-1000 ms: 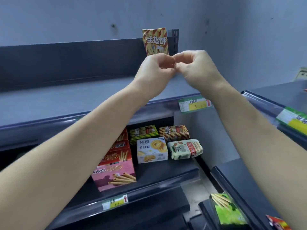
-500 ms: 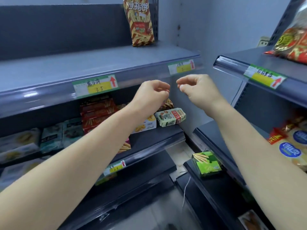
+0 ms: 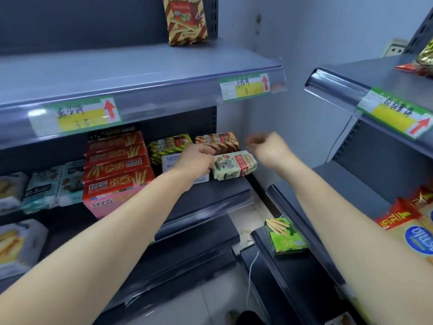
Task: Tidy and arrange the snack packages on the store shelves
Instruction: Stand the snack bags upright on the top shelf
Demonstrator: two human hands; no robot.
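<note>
My left hand (image 3: pixel 196 161) is curled into a fist on the middle shelf (image 3: pixel 222 193), in front of a white biscuit box (image 3: pixel 170 160). It reaches the left end of a green-and-white koala pack (image 3: pixel 234 166). My right hand (image 3: pixel 269 148) hovers loosely curled and blurred just right of and above that pack, holding nothing. Behind them lie a brown striped pack (image 3: pixel 218 140) and a green-yellow striped pack (image 3: pixel 167 145). A striped stick-snack bag (image 3: pixel 187 19) stands upright at the back of the top shelf (image 3: pixel 140 66).
A stack of red stick-biscuit boxes (image 3: pixel 117 160) on a pink box (image 3: pixel 105 202) sits left of my hand, with pale packs (image 3: pixel 44 186) further left. The right-hand unit holds a green box (image 3: pixel 284 238) low down and red-and-yellow bags (image 3: pixel 398 221).
Both hands dropped from the bag on the top shelf down to the middle shelf, beside the koala pack. The camera tilted down and moved closer.
</note>
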